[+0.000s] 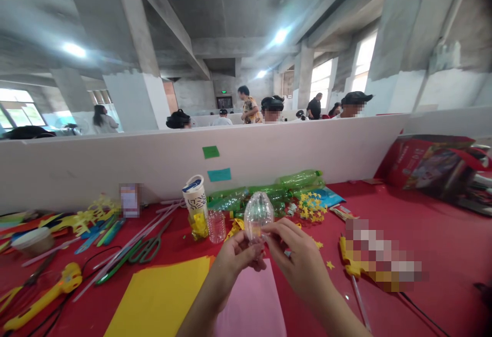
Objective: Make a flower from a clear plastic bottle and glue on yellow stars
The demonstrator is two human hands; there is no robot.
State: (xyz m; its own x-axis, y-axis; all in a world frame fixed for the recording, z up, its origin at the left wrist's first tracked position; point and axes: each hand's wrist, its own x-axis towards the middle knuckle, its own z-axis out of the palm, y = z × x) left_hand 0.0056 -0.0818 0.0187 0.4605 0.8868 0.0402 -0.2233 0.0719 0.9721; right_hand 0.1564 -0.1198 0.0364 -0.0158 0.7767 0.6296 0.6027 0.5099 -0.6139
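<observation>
My left hand (pixel 236 257) and my right hand (pixel 295 250) are raised together above a red table (pixel 423 224). Both pinch the lower end of a clear ribbed plastic bottle piece (pixel 258 215), which stands upright between the fingertips. The fingers of both hands are closed on it. Under the hands lie a pink paper sheet (pixel 253 301) and a yellow paper sheet (pixel 161 298).
Green plastic bottles (pixel 269 191), yellow paper stars (pixel 311 206), a paper cup (pixel 196 196), a small clear bottle (pixel 216 227), scissors (pixel 148 247), long straws and a yellow glue gun (pixel 49 291) lie about. A white partition (pixel 115 163) backs the table. Several people sit or stand beyond it.
</observation>
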